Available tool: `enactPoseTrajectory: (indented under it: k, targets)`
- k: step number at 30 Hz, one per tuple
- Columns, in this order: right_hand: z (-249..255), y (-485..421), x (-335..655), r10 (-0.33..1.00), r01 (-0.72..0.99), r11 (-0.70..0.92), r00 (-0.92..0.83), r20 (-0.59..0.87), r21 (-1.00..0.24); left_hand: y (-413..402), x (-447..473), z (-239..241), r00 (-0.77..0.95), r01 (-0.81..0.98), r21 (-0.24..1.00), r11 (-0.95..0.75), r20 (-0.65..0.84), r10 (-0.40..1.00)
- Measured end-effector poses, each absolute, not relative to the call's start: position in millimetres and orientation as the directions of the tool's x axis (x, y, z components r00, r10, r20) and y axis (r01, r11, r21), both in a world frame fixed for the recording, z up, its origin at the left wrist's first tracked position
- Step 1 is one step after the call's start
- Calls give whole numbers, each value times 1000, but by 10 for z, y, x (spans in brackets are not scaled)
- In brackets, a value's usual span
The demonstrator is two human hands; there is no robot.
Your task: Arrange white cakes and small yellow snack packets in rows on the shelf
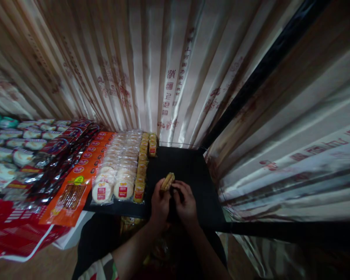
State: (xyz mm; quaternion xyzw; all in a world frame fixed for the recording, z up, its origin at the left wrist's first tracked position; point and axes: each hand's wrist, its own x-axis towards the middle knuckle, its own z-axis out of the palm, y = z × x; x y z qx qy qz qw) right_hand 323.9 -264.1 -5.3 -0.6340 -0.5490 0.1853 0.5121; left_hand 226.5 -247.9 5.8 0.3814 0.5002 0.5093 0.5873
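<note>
My left hand (pixel 160 200) is closed around a small packaged pastry (pixel 167 182), yellow-brown in a clear wrapper, held above the dark table (pixel 183 163). Close beside it, my right hand (pixel 185 201) has its thumb and fingers pinched together near the wrapper's edge; whatever is between them is too small to make out. Just left of my hands runs a column of similar yellow packaged pastries (pixel 140 175). A shorter column of the same kind (pixel 152 144) begins at the table's back edge.
Two columns of round white wrapped cakes (pixel 123 186) lie further left, then orange snack packets (pixel 76 190), dark red packets (pixel 55 167) and white-wrapped items (pixel 23 153). A red bag (pixel 20 233) hangs at the front left. Printed curtains (pixel 181 77) and a dark pole (pixel 251 85) border the table.
</note>
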Motion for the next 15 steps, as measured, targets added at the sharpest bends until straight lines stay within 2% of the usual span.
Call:
enactPoseTrajectory:
  k: [4, 6, 8, 11, 15]
  targets:
    - [55, -2551, 3204, 904, 148, -19, 425, 46, -989, -2461, 2277, 23, -77, 37, 999, 6, -3, 997]
    - [102, -2505, 3187, 904, -32, -82, 419, -88, -996, -2473, 2277, 41, -84, 145, 987, -73, 86, 993]
    - [123, -2459, 3174, 902, -158, -96, 404, -153, -983, -2490, 2271, 64, -59, 230, 969, -86, 103, 993]
    - [100, -2390, 3160, 896, -241, -109, 397, -200, -964, -2515, 2262, 67, 3, 306, 951, -50, 52, 999]
    - [24, -2303, 3144, 895, -238, -150, 379, -234, -960, -2524, 2260, 17, 23, 341, 940, -1, -7, 1000]
